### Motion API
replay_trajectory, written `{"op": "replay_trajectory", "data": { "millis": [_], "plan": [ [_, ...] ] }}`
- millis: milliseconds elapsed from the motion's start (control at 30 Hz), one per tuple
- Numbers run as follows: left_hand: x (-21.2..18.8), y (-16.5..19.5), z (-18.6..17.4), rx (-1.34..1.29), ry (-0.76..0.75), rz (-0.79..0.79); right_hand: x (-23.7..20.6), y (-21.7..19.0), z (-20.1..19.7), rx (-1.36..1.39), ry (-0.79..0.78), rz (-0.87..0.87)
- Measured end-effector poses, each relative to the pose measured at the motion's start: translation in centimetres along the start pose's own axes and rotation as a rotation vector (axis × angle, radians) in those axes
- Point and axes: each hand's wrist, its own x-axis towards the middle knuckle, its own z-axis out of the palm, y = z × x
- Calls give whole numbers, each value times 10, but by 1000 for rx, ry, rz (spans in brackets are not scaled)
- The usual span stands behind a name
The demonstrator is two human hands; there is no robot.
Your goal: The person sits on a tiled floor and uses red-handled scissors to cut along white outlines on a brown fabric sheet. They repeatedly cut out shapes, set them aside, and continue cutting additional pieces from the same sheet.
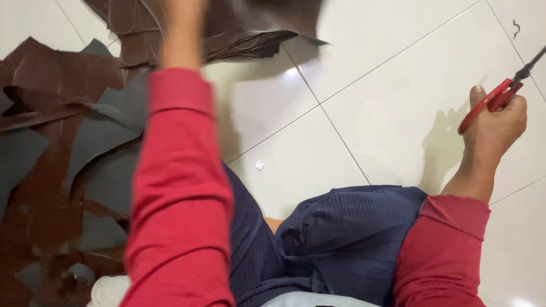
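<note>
My right hand grips red-handled scissors, the dark blades pointing up and right over the white floor. My left arm in a red sleeve reaches forward; my left hand is blurred at the top edge, against a large dark brown leather sheet. Whether the fingers hold that sheet is hidden by blur and the frame edge.
A heap of brown and grey leather offcuts covers the floor on the left. My legs in dark blue trousers sit at the bottom centre. A small white scrap lies on the white floor tiles.
</note>
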Motion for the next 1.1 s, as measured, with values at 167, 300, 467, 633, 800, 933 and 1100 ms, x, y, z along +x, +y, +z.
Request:
{"op": "replay_trajectory", "data": {
  "millis": [167, 300, 467, 633, 800, 933, 1100],
  "plan": [
    [-19, -166, -166, -135, 372, 78, -23, -21, 6, 54, -79, -19],
    [-134, -243, -257, 355, 180, -279, -46, -36, 7, -6, -135, -41],
    [-235, -296, -306, 560, 5, -355, -104, -64, 24, -287, -279, -290],
    [-283, -335, -333, 566, 29, -108, -209, -110, 52, -495, -627, -496],
    [-304, -361, -357, 536, 67, -85, -292, -144, 57, -601, -819, -611],
    [-286, -376, -356, 464, 155, -146, -296, -147, 67, -669, -855, -618],
    [-244, -433, -414, 33, 593, -335, -280, -127, 68, -633, -773, -620]
  ]
}}
